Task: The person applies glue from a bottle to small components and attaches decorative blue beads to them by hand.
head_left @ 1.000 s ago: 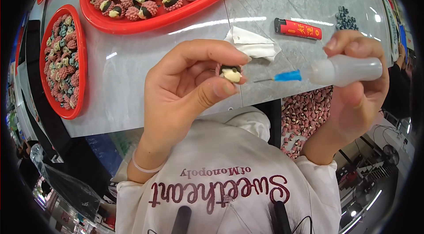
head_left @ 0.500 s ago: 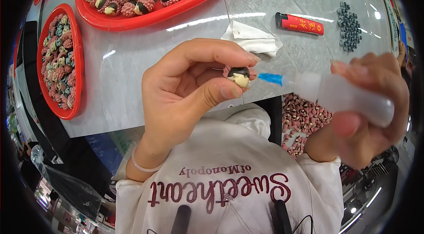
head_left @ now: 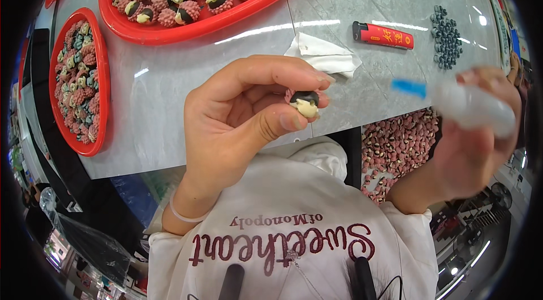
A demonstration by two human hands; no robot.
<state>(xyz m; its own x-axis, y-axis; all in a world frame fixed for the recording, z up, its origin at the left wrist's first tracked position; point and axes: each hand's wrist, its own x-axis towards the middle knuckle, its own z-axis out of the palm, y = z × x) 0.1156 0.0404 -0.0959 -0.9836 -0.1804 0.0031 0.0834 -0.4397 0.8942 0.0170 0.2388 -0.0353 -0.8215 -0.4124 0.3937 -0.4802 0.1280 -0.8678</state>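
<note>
My left hand [head_left: 218, 113] pinches a figurine [head_left: 306, 105], light and stiff I'd guess, best held by its edges; my right hand [head_left: 472, 153] grips a likely squeezable bottle [head_left: 478, 110].

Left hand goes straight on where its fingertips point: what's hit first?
Likely the blue tip on the bottle in the right hand, though relative depth is unclear.
</note>
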